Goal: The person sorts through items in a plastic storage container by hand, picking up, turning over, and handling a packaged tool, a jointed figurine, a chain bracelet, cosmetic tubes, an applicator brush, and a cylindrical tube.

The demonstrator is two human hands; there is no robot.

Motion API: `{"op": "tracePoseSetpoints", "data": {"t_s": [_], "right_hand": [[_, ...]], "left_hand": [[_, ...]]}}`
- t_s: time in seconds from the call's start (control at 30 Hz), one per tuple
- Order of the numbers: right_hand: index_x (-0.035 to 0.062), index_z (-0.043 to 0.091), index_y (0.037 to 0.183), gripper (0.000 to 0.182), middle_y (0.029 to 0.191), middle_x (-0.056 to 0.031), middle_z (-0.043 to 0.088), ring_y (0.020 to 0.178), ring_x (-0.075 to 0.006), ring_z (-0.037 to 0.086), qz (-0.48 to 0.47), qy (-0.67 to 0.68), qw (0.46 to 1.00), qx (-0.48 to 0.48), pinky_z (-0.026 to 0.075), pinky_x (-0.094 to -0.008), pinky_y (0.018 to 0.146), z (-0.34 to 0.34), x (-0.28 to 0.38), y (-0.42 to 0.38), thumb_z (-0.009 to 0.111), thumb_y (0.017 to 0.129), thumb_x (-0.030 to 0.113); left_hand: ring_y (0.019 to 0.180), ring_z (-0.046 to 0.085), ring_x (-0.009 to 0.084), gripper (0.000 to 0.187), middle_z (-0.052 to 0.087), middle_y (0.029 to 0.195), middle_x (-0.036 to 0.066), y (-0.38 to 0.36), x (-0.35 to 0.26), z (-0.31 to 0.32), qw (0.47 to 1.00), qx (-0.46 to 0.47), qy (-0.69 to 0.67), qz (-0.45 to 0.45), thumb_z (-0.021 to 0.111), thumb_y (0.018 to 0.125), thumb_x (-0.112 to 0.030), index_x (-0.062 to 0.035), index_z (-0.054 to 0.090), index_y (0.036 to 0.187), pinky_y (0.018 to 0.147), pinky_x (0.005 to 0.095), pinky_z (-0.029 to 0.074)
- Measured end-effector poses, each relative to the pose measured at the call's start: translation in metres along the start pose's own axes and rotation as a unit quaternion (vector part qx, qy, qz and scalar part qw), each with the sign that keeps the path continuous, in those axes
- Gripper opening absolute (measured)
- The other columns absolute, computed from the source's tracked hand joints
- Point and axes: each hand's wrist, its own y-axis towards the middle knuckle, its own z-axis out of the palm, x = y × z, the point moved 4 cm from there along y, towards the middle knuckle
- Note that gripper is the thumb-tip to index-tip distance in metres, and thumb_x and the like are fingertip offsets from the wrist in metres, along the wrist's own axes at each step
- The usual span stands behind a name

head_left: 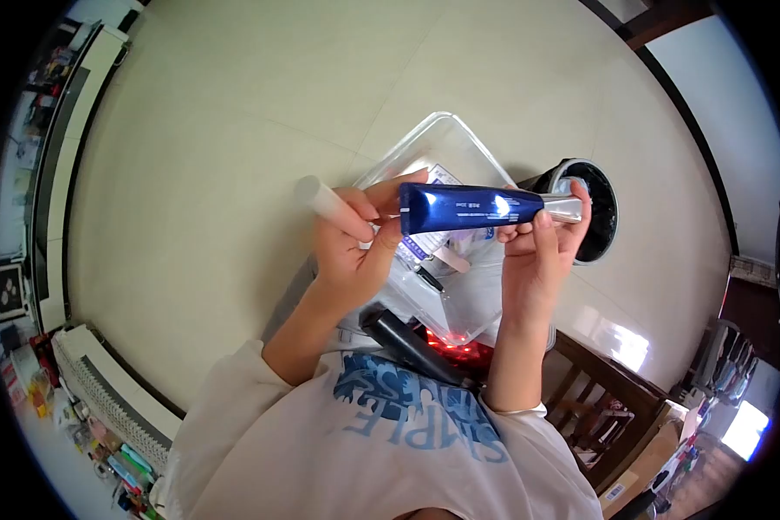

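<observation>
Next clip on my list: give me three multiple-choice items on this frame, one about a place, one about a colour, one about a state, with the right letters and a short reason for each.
1. Where is the clear plastic container?
A. On the floor beneath the hands
B. On a chair seat
C. On a shelf

2. What colour is the body of the tube?
A. Red
B. Dark blue
C. Yellow

3. How is the tube held?
A. Lying loose in the container
B. By one hand only
C. Between both hands, roughly level

Answers:
1 A, the container sits on the pale floor right below the hands, beside a round black bin.
2 B, the tube shines dark blue, with a silvery end.
3 C, the left hand grips one end and the right hand the silvery end; the left hand also holds a small white cylinder.
</observation>
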Motion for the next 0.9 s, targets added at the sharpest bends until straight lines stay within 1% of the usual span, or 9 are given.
{"op": "tracePoseSetpoints", "data": {"t_s": [0.1,0.13,0.27,0.33,0.43,0.6,0.63,0.77,0.9], "right_hand": [[0.0126,0.024,0.111,0.048,0.085,-0.0176,0.054,0.071,-0.0182,0.054,-0.013,0.023,1.0,0.003,0.041,-0.0246,0.056,-0.002,-0.001,-0.002,0.054,0.075,0.007],[0.0125,0.025,0.109,0.047,0.087,-0.0186,0.054,0.072,-0.0184,0.054,-0.04,-0.001,0.999,0.0,0.042,-0.0251,0.057,-0.002,0.001,-0.002,0.055,0.074,0.006],[0.0132,0.026,0.098,0.043,0.093,-0.0243,0.053,0.067,-0.0167,0.054,-0.1,-0.093,0.991,-0.007,0.043,-0.0214,0.051,0.002,0.006,-0.011,0.059,0.072,0.007],[0.0147,0.029,0.097,0.04,0.098,-0.0274,0.05,0.057,-0.0112,0.051,-0.139,-0.151,0.979,0.003,0.038,-0.0157,0.041,0.006,0.009,-0.02,0.059,0.072,0.008],[0.0114,0.028,0.093,0.046,0.093,-0.0235,0.052,0.055,-0.0085,0.049,-0.065,-0.181,0.981,-0.026,0.038,-0.0132,0.043,0.003,0.009,-0.031,0.064,0.066,0.002],[0.0025,0.042,0.079,0.032,0.085,-0.0085,0.05,0.074,-0.0124,0.05,-0.054,-0.357,0.93,0.074,0.042,-0.0207,0.058,0.004,0.001,-0.029,0.068,0.06,-0.001],[0.0006,0.045,0.089,0.033,0.082,-0.0075,0.052,0.073,-0.0115,0.05,0.068,-0.298,0.95,0.061,0.042,-0.0213,0.059,0.009,-0.004,-0.034,0.065,0.062,-0.001],[-0.0043,0.038,0.111,0.046,0.066,-0.0056,0.055,0.058,-0.0055,0.048,0.04,-0.363,0.905,0.22,0.036,-0.0163,0.053,0.015,-0.016,-0.042,0.056,0.07,0.005],[-0.0043,0.038,0.112,0.048,0.055,-0.0015,0.048,0.046,-0.0049,0.04,0.061,-0.395,0.882,0.25,0.033,-0.0181,0.046,0.015,-0.012,-0.043,0.055,0.07,0.012]], "left_hand": [[0.092,0.052,0.0229,0.028,0.045,0.103,0.024,-0.006,0.003,-0.003,0.996,-0.064,0.061,-0.007,0.05,0.074,0.006,-0.0057,0.026,0.078,0.068,0.0237,0.044],[0.085,0.053,0.0189,0.028,0.045,0.088,0.011,0.0,-0.002,0.002,0.997,-0.072,0.003,-0.012,0.052,0.074,0.005,-0.006,0.027,0.077,0.066,0.022,0.043],[0.079,0.053,0.0156,0.029,0.044,0.083,0.008,-0.007,0.004,-0.011,0.993,-0.102,0.067,0.003,0.053,0.073,0.004,-0.006,0.027,0.077,0.065,0.0209,0.043],[0.096,0.049,0.0235,0.028,0.043,0.107,0.028,-0.007,0.006,-0.014,0.993,-0.085,0.07,-0.033,0.048,0.077,0.002,-0.0072,0.024,0.085,0.074,0.0265,0.043],[0.075,0.053,0.0126,0.026,0.049,0.08,0.01,0.003,0.003,-0.014,0.982,-0.179,-0.027,-0.05,0.053,0.074,0.002,-0.0051,0.029,0.08,0.064,0.0204,0.044],[0.068,0.054,0.0109,0.028,0.051,0.072,0.007,0.008,0.0,-0.021,0.965,-0.241,-0.092,-0.041,0.055,0.074,0.0,-0.0061,0.03,0.082,0.058,0.0216,0.046],[0.065,0.054,0.0107,0.029,0.053,0.072,0.008,0.008,0.002,-0.022,0.961,-0.256,-0.104,-0.021,0.056,0.073,0.0,-0.0065,0.029,0.083,0.056,0.0221,0.046],[0.057,0.048,0.0088,0.03,0.046,0.065,0.003,0.017,0.0,-0.012,0.966,-0.252,-0.029,-0.049,0.056,0.074,-0.004,-0.0087,0.029,0.085,0.051,0.0196,0.04],[0.062,0.054,0.0101,0.029,0.055,0.077,0.013,0.017,0.004,-0.008,0.974,-0.206,-0.083,-0.034,0.056,0.072,0.001,-0.0057,0.03,0.082,0.053,0.0204,0.046]]}}
